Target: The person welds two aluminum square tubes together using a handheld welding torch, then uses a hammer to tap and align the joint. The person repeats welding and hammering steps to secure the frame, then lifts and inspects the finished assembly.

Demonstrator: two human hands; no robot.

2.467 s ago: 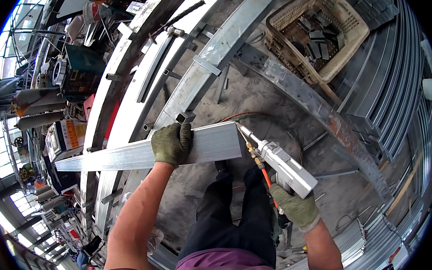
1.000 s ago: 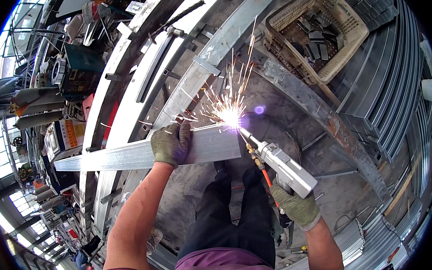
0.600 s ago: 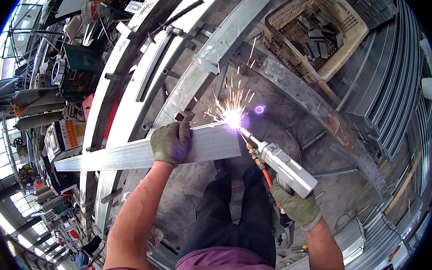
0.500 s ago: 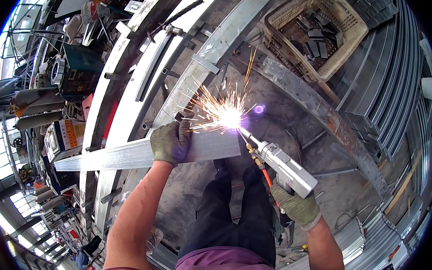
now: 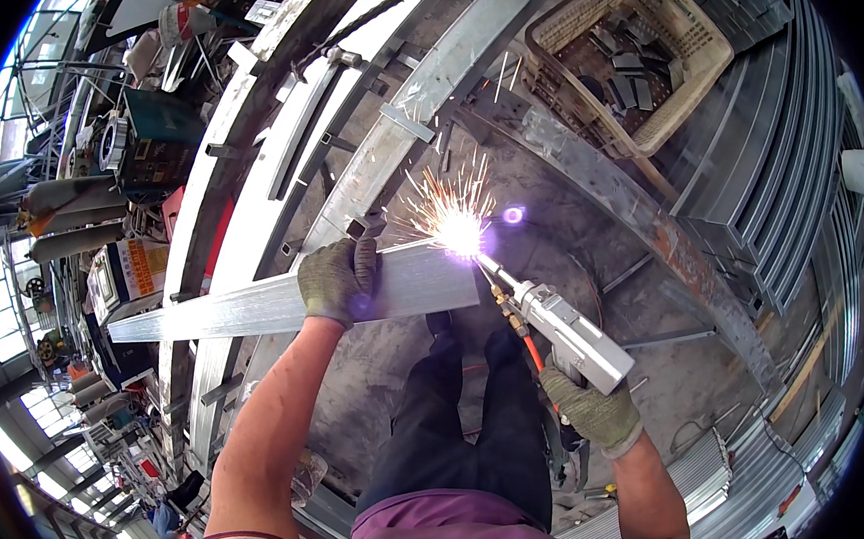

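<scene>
My left hand [image 5: 333, 283], in a grey-green work glove, is closed around a long silver rectangular metal tube [image 5: 423, 286] that lies crosswise before me. My right hand [image 5: 592, 407], gloved alike, grips a silver handheld welding gun [image 5: 579, 331] with a brass fitting and an orange hose. Its nozzle meets the tube's far right corner, where a white-violet glare and orange sparks [image 5: 457, 223] hide the contact point. Just beyond my left fingers is the open end of a small square tube [image 5: 366, 225].
Long steel beams [image 5: 453, 68] run diagonally ahead and left, with a hammer [image 5: 345, 57] on one. A rusty beam [image 5: 638, 200] crosses to the right. At the far right stand a beige plastic crate [image 5: 688, 126] of metal offcuts and stacked metal profiles [image 5: 794, 144].
The spark spray has shrunk and stands more upright, showing more of the small square tube. Both hands, the long tube and the welding gun are almost unmoved.
</scene>
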